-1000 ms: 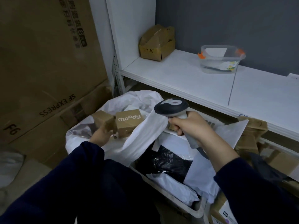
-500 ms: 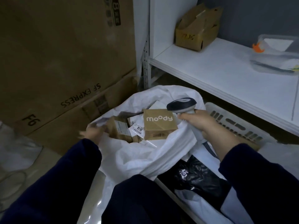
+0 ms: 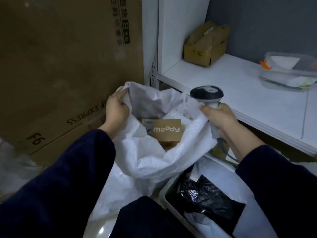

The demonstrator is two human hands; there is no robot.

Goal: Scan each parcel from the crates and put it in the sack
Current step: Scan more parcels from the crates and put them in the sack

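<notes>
A white sack (image 3: 151, 158) stands open in front of me. My left hand (image 3: 116, 110) grips its far left rim and lifts it. My right hand (image 3: 221, 119) holds the grey handheld scanner (image 3: 206, 94) and also pinches the sack's right rim. Inside the sack lies a brown "moody" box (image 3: 166, 130) with a labelled parcel (image 3: 147, 121) behind it. At the lower right, a white crate (image 3: 164, 191) holds a black plastic parcel (image 3: 204, 194) and white mailers (image 3: 214, 224).
Large brown cardboard boxes (image 3: 68, 66) stand on the left, close to the sack. A white shelf (image 3: 240, 93) on the right carries a torn cardboard box (image 3: 205, 47) and a clear plastic container (image 3: 288, 73). My dark trouser knee (image 3: 145, 219) is at the bottom.
The moody box has dropped from the sack's mouth down inside. My left hand let go of the parcels and took the sack's left rim; my right hand caught the right rim.
</notes>
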